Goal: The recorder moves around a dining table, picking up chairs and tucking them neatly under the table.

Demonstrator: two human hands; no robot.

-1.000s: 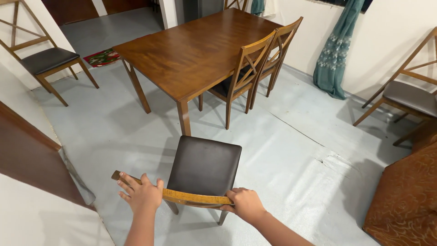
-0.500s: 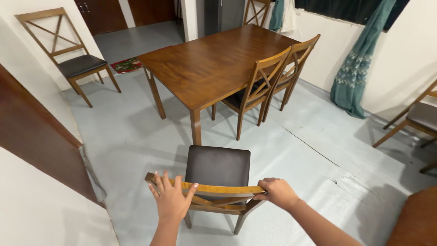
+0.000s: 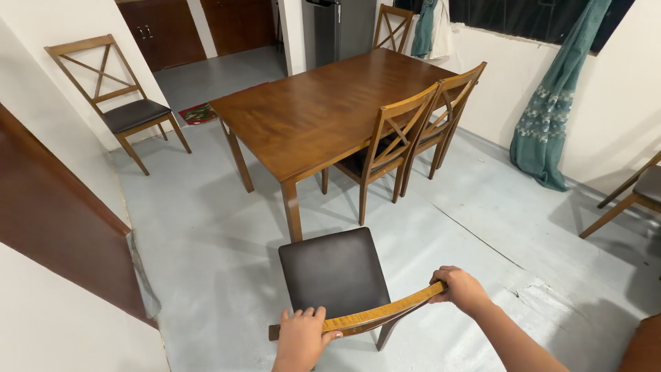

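The chair [image 3: 337, 275] is sitting nearer the table [image 3: 323, 110] corner now; your left hand [image 3: 301, 337] and right hand [image 3: 460, 289] are gripping its stiff top rail (probably fairly heavy) at both ends.

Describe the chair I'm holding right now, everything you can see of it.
The chair is wooden, with a dark, leather-like padded seat and a curved, honey-coloured top rail. It stands upright on the grey floor, seat facing the table corner, apart from it. The left hand grips the rail's left end, the right hand its right end. Only one back leg shows.
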